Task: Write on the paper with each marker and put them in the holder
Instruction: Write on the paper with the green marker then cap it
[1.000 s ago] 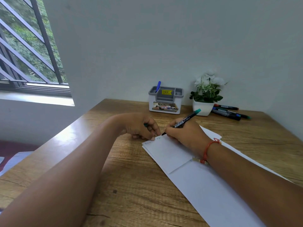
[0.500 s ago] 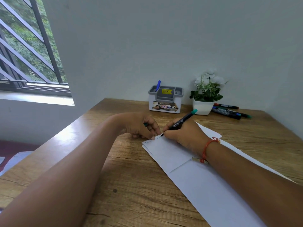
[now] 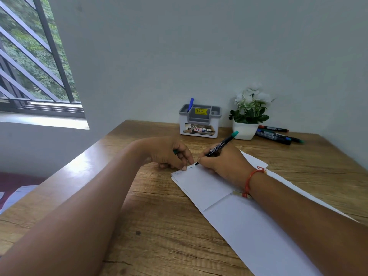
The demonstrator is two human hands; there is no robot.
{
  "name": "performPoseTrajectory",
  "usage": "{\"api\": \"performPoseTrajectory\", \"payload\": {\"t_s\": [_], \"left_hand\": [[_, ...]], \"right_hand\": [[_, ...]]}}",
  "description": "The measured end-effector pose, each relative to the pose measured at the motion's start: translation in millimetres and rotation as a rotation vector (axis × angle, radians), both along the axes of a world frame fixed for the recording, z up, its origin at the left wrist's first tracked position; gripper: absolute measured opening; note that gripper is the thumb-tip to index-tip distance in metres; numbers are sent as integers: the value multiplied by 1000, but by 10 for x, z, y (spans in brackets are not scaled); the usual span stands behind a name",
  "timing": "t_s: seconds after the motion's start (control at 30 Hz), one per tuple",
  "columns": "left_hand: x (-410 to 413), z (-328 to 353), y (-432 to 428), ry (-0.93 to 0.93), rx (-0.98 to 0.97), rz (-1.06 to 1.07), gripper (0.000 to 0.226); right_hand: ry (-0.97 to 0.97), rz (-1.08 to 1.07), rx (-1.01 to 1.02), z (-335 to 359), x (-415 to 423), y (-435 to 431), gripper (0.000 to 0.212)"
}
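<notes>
My right hand (image 3: 223, 162) grips a black marker with a green end (image 3: 220, 145), its tip touching the top edge of the white paper (image 3: 209, 188), where small green marks show. My left hand (image 3: 171, 154) presses the paper's top left corner with its fingertips and holds a green cap (image 3: 175, 152) in its curled fingers. The grey-and-white holder (image 3: 199, 124) stands at the back by the wall with one blue marker (image 3: 190, 104) upright in it. Several more markers (image 3: 278, 135) lie on the table behind the plant pot.
A white pot with a flowering plant (image 3: 248, 116) stands right of the holder. The wooden table (image 3: 159, 216) meets the wall at the back and right. A barred window (image 3: 29, 66) is at the left. A longer white sheet (image 3: 258, 236) lies under the paper.
My right hand has shifted the marker slightly along the top of the paper while writing, and the marker's green end has tilted a little. My left hand has stayed in place.
</notes>
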State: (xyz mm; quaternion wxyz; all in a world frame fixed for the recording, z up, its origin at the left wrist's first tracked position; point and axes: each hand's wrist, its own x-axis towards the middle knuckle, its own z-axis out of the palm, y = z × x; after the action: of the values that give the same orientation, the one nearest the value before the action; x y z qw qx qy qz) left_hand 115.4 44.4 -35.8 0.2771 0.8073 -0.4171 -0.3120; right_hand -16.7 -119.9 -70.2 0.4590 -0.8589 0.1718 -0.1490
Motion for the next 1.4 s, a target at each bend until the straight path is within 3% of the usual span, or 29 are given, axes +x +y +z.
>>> {"api": "performPoseTrajectory", "payload": {"t_s": [0.73, 1.23, 1.4], "left_hand": [[-23, 13, 4, 6, 9, 18, 25], [-46, 21, 14, 16, 1, 18, 25], [-44, 21, 13, 18, 1, 19, 23]], "right_hand": [[16, -32, 8, 35, -24, 29, 14], [25, -66, -110, 48, -24, 42, 19], [26, -49, -48, 34, -29, 15, 15]]}}
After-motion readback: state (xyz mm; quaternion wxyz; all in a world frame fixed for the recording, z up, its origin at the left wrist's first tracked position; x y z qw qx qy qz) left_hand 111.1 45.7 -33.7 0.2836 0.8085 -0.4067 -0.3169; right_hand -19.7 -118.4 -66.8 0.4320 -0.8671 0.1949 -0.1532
